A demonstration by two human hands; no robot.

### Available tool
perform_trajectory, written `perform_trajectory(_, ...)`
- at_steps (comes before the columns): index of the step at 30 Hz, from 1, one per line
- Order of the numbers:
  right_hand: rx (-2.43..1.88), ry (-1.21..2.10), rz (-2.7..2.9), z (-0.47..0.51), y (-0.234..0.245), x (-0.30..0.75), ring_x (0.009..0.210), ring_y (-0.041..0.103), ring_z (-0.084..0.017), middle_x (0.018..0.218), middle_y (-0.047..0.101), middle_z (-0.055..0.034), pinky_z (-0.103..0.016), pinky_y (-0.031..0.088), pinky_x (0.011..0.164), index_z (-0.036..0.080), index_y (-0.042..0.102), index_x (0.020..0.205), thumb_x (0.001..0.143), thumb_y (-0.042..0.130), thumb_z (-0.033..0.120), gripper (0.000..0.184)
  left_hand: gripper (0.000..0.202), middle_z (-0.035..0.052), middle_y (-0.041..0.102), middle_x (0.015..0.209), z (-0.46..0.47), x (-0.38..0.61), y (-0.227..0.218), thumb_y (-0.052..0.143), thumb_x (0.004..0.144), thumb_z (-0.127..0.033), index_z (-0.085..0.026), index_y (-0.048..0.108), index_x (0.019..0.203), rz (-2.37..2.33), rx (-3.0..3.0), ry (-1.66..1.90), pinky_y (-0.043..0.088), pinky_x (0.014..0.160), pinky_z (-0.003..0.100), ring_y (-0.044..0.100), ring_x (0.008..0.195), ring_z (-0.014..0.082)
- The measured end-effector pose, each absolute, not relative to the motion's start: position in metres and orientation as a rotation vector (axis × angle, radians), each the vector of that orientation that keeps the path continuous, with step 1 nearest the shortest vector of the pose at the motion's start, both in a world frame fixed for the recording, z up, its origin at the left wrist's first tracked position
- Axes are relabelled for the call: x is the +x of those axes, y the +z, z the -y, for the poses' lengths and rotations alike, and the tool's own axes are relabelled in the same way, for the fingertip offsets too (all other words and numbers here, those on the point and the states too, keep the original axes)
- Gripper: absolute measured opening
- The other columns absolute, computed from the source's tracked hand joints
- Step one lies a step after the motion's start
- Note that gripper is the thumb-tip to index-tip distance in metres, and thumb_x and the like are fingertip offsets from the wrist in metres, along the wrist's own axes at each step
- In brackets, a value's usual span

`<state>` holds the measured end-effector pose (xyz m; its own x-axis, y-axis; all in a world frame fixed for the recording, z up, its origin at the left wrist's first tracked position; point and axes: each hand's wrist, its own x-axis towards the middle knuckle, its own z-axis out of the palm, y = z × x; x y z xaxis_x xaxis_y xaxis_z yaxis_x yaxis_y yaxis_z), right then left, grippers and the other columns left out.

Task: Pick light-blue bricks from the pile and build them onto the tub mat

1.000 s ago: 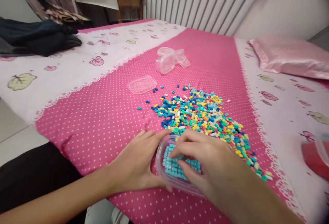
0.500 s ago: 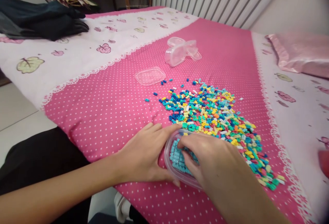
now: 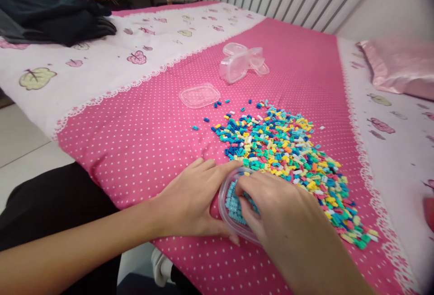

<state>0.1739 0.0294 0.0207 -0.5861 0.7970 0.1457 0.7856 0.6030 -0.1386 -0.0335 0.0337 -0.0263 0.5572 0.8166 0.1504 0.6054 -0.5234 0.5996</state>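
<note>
My left hand (image 3: 195,198) curves round the near left side of a clear plastic container (image 3: 222,202), thumb below and index finger along the far rim. Inside lie light blue toy building bricks (image 3: 233,204), fitted close together. My right hand (image 3: 283,207) reaches into the container from the right, thumb and index finger bent together over the bricks. Whatever sits between those fingertips is hidden, and the hand covers the container's right part. Just beyond both hands spreads a loose pile of small coloured bricks (image 3: 285,150) in blue, green, yellow, white and pink.
A clear lid (image 3: 199,95) lies flat left of the pile. Farther back stand more clear containers and lids (image 3: 234,67). Dark folded clothing (image 3: 57,17) rests at the far left, a shiny pink pillow (image 3: 400,67) at the right. Polka-dot pink cloth (image 3: 135,146) covers the bed.
The whole view has shifted slightly. Both hands keep nearly the same place at the container, and the right fingers are still inside it.
</note>
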Motion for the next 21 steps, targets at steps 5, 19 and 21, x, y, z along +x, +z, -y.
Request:
perform_trajectory(5, -1.308, 0.065, 2.645, -0.030, 0.019, 0.172, 0.067, 0.064, -0.016, 0.079, 0.071, -0.0010, -0.030, 0.037, 0.061, 0.024, 0.064, 0.081, 0.088, 0.054, 0.010, 0.019, 0.102, 0.0123, 0.070, 0.123, -0.034, -0.033, -0.029, 0.077, 0.073, -0.078, -0.021, 0.040, 0.150, -1.142, 2.327, 0.588, 0.049, 0.091, 0.048, 0.068, 0.106, 0.0333)
perform_trajectory(19, -1.413, -0.082, 2.560, -0.019, 0.013, 0.157, 0.065, 0.069, -0.026, 0.078, 0.071, -0.0021, -0.037, 0.040, 0.059, 0.022, 0.067, 0.078, 0.072, 0.069, 0.002, 0.022, 0.098, 0.0132, 0.072, 0.122, -0.034, -0.033, -0.030, 0.073, 0.077, -0.078, -0.019, 0.041, 0.148, -1.124, 2.377, 0.628, 0.049, 0.087, 0.045, 0.069, 0.104, 0.0325)
perform_trajectory(21, -1.411, -0.077, 2.561, -0.019, 0.014, 0.158, 0.066, 0.069, -0.026, 0.079, 0.071, -0.0027, -0.038, 0.041, 0.059, 0.022, 0.067, 0.078, 0.072, 0.069, 0.001, 0.022, 0.097, 0.0128, 0.072, 0.123, -0.034, -0.032, -0.029, 0.074, 0.077, -0.077, -0.019, 0.042, 0.147, -1.122, 2.367, 0.611, 0.049, 0.088, 0.046, 0.069, 0.105, 0.0329)
